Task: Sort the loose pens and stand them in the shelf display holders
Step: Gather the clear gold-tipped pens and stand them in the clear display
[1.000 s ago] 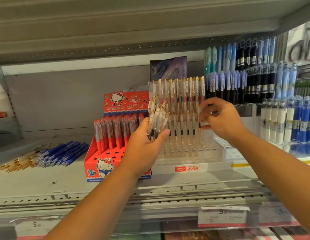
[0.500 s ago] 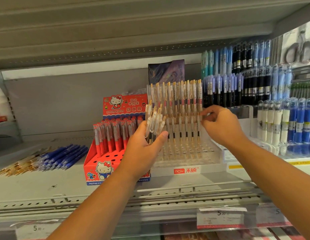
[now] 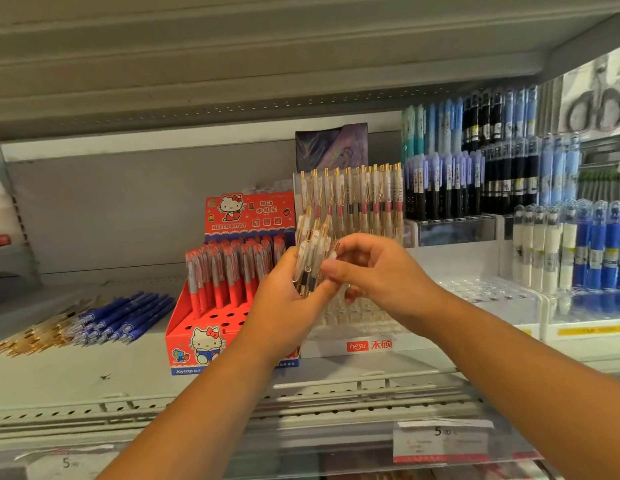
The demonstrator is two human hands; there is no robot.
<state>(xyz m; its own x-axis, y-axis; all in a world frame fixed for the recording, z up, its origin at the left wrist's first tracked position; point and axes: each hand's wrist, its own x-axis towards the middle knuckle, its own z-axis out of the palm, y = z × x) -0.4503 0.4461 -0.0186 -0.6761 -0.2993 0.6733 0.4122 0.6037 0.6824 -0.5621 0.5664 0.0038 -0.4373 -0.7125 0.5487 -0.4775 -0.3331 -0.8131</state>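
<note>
Picking of the next pen is the step in hand. Directly in front of the clear holder (image 3: 370, 345), the left hand (image 3: 284, 303) grips a bundle of gold-clip pens (image 3: 310, 252), fingers curled round it, pens upright. The right hand (image 3: 381, 275) meets the bundle there, and its thumb and curled fingers pinch a single pen (image 3: 333, 252) at the bundle's right edge. Back rows of the holder already stand full of the same pens; the front holes look free. I judge that the next move must draw this pen out without dragging its neighbours, then lower it tip-down into a free hole. More loose pens (image 3: 94, 323) lie flat well left of the holder, beyond the red box (image 3: 211, 327). Half a second earlier the right hand was at the holder's standing rows; now it is back at the bundle.
</note>
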